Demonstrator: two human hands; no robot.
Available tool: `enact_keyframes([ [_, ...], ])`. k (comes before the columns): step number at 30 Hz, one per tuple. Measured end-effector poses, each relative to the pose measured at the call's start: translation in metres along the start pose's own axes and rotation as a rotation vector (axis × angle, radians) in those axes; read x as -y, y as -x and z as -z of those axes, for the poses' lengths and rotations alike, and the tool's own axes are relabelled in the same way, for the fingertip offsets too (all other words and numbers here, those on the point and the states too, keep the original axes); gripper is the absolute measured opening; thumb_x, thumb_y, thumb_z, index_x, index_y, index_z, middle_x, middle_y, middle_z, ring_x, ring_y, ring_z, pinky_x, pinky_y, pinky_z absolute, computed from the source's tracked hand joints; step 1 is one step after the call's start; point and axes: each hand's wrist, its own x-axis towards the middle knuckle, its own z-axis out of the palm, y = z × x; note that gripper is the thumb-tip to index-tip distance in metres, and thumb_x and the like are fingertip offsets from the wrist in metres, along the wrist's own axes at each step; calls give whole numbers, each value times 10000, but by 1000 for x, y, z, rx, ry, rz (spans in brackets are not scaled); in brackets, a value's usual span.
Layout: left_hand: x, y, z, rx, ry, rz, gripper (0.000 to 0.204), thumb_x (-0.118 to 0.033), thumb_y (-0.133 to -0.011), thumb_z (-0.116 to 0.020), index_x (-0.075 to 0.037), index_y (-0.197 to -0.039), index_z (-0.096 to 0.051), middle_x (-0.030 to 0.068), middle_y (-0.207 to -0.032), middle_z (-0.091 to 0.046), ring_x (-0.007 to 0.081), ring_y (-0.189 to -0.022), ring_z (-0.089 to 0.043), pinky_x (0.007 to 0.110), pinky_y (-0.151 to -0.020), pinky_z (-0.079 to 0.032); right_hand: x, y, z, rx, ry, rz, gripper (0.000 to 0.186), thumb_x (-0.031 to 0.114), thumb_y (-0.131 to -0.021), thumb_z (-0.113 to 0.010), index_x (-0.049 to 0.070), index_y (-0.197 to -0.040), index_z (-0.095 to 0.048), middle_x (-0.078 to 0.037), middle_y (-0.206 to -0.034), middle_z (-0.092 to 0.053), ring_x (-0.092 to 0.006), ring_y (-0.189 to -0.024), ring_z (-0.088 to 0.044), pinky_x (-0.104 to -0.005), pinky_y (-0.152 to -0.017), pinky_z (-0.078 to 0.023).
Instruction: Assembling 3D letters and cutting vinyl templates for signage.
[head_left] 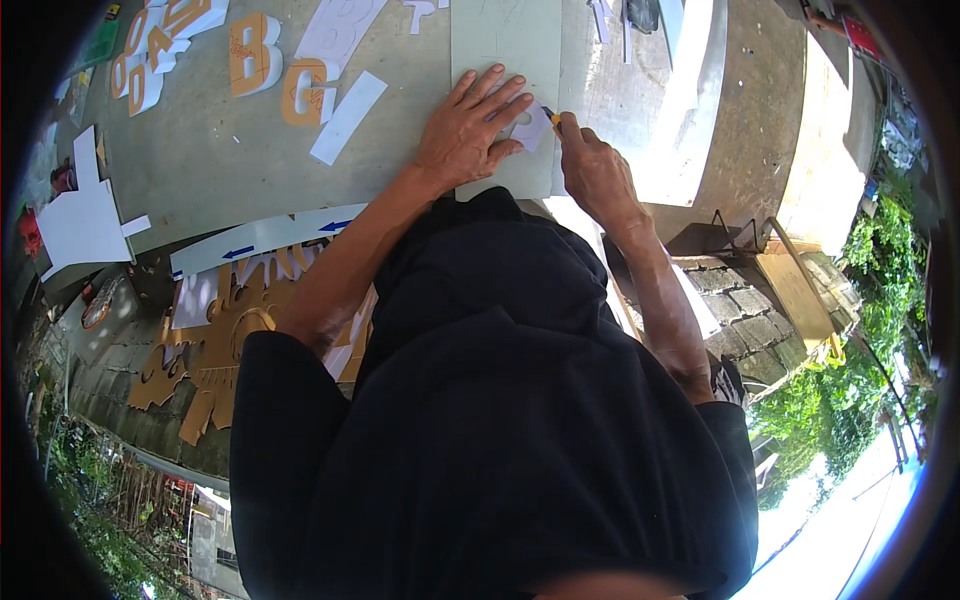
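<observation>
My left hand [473, 125] lies flat with its fingers spread, pressing on a small white cut-out piece [537, 128] with a curved opening. That piece rests on a grey-green board [505, 40] on the table, and the hand covers part of it. In my right hand [594, 170] is a utility knife with a yellow body [556, 119], gripped between closed fingers. Its tip is at the right edge of the white piece. Most of the knife's handle is hidden inside the hand.
Thick letters with orange-brown faces [254, 55] stand at the table's far left, near a white strip [349, 117]. A white sheet [640, 130] lies to the right. Brown cut-out shapes [215, 330] are below the table's left edge, and a wooden board [797, 295] leans at right.
</observation>
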Motion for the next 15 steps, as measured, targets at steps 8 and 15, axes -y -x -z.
enact_keyframes([
  [8, -2, 2, 1, -5, -43, 19, 624, -440, -924, -703, -174, -1473, -574, 8, -1580, -485, 280, -1521, -339, 497, -1264, -260, 0, 4, -10, -53, -72, -17, 280, 34, -969, -529, 4, -1241, -469, -244, -882, -664, -469, -747, -702, -556, -643, -574],
  [15, -3, 1, 1, 8, -43, 22, 627, -429, -914, -712, -175, -1471, -576, 4, -1587, -477, 279, -1522, -335, 494, -1266, -257, 4, 7, -16, -40, -111, -51, 282, 35, -960, -536, 7, -1230, -460, -261, -893, -660, -479, -746, -698, -560, -639, -573],
])
